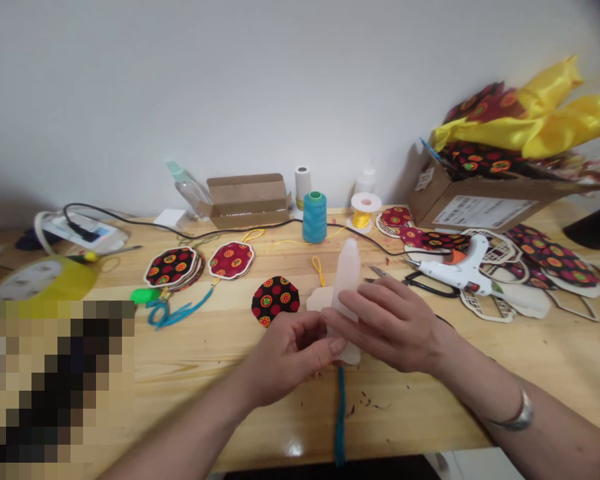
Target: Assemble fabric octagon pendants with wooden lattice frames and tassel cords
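Both hands are at a whitish, translucent piece [349, 273], upright, lobed and tapered at its top; blur hides its exact kind. My left hand [295, 350] pinches its lower left edge between thumb and fingers. From the right, my right hand [397, 323] has its fingers laid against the piece, gripping it. Behind it, a pale flat lobed shape [319, 298] shows in part, with a yellow cord loop [319, 271] above. A teal tassel [340, 417] hangs below my fingers. Left of them lies a dark patterned fabric round [275, 300].
A white glue gun [453, 267] and black-handled scissors [433, 285] lie right, beside wooden frames [487, 307]. Teal thread [315, 219] and a yellow cord spool [363, 212] stand behind. Fabric-covered ornaments [173, 267] lie left; a cardboard box [480, 200] holds fabric.
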{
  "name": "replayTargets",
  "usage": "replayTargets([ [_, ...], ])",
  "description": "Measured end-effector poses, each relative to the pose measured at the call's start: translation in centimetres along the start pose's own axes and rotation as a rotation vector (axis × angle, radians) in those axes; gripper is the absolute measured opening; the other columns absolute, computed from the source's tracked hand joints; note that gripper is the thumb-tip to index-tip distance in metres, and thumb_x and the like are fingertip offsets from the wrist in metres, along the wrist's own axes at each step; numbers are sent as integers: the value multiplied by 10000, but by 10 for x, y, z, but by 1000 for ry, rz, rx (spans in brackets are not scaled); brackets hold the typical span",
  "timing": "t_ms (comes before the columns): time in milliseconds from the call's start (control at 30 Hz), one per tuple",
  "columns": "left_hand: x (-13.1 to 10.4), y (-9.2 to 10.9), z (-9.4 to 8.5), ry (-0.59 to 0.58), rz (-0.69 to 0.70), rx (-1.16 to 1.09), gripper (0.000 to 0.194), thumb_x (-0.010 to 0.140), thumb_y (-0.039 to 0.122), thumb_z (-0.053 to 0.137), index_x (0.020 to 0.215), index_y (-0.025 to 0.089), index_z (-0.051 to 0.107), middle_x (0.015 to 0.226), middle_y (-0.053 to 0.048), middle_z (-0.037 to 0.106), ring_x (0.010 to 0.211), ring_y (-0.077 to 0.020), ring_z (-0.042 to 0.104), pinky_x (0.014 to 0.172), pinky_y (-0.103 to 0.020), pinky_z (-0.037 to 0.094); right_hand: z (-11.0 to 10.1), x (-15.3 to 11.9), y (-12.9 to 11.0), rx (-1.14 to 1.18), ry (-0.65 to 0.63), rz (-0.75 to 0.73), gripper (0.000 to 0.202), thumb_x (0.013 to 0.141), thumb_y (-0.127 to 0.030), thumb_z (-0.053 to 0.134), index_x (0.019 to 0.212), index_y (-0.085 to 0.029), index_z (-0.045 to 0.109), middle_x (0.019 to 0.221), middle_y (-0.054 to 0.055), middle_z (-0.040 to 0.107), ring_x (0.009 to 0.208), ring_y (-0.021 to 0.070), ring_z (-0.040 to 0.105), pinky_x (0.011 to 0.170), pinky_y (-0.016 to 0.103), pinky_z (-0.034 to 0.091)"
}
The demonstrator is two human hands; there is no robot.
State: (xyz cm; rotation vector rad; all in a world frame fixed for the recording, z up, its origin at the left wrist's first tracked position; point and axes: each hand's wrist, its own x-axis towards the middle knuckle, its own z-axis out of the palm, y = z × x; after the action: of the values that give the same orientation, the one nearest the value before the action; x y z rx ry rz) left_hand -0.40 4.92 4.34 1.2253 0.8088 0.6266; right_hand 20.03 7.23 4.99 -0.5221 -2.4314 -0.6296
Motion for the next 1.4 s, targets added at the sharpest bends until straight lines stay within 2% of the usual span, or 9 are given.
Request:
replayTargets([
  [133, -3, -3, -3, -39, 117, 137, 385, 871, 483, 500, 860, 128, 649, 640, -10, 573, 540, -101, 511, 492, -212, 426, 1, -5, 4, 73, 22, 36, 246, 902, -149, 448, 1068, -242, 604, 1043, 51, 656, 890, 171, 596, 691, 325, 505],
  [200, -5, -7, -4, 52, 292, 317, 406, 908, 465, 432, 908, 127, 656, 640, -27, 598, 564, -125, 557, 531, -240, 454, 2, -9, 4, 152, 77, 150, 267, 881, -140, 489, 1104, -256, 578, 1103, 75, 640, 964, 199, 607, 740, 348, 527],
  [300, -4, -13, -4, 253, 609, 732, 300, 874, 364, 524, 1017, 133, 650, 846, -98, 691, 759, -190, 632, 704, -331, 507, 6, -10, 3, 346, 233, 484, 349, 821, -178, 607, 1152, -259, 534, 1150, 102, 620, 1047, 236, 603, 838, 401, 528],
  [367, -3, -17, -3, 299, 724, 949, 309, 835, 347, 575, 1058, 141, 637, 1029, -137, 693, 920, -243, 631, 847, -423, 489, 9, -7, 2, 472, 327, 757, 371, 769, -223, 682, 1111, -246, 543, 1096, 93, 644, 1012, 241, 621, 850, 422, 527],
  [467, -1, -18, -1, 288, 692, 1145, 357, 824, 382, 576, 1090, 149, 623, 1156, -142, 663, 1059, -298, 578, 914, -504, 449, 12, -1, 4, 692, 352, 1137, 290, 743, -311, 713, 980, -210, 580, 861, 48, 685, 740, 199, 663, 655, 360, 568],
  [567, -1, -15, 1, 260, 626, 1235, 392, 826, 423, 566, 1085, 136, 626, 1168, -132, 663, 1090, -328, 546, 879, -522, 450, 14, 2, 7, 928, 349, 1358, 273, 713, -385, 731, 828, -186, 585, 606, -7, 644, 489, 144, 597, 459, 281, 525],
  [700, -1, -11, 5, 200, 567, 1275, 411, 839, 464, 534, 1051, 128, 639, 1137, -118, 676, 1058, -335, 554, 846, -525, 448, 17, 3, 7, 963, 325, 1385, 277, 671, -379, 765, 711, -186, 570, 582, 6, 649, 479, 134, 589, 451, 260, 515],
  [867, -1, -10, 8, 173, 502, 1298, 440, 852, 499, 498, 1038, 124, 634, 1116, -124, 672, 1054, -330, 549, 838, -516, 440, 22, 1, 3, 871, 328, 1347, 299, 631, -381, 787, 727, -192, 575, 619, 9, 655, 526, 158, 610, 466, 287, 533],
  [1400, 0, -12, 9, 138, 431, 1330, 467, 866, 518, 466, 1052, 122, 631, 1156, -126, 655, 1055, -324, 552, 843, -522, 427, 29, -3, 3, 796, 257, 1200, 251, 687, -367, 749, 750, -201, 571, 663, 2, 662, 579, 162, 628, 512, 288, 541],
])
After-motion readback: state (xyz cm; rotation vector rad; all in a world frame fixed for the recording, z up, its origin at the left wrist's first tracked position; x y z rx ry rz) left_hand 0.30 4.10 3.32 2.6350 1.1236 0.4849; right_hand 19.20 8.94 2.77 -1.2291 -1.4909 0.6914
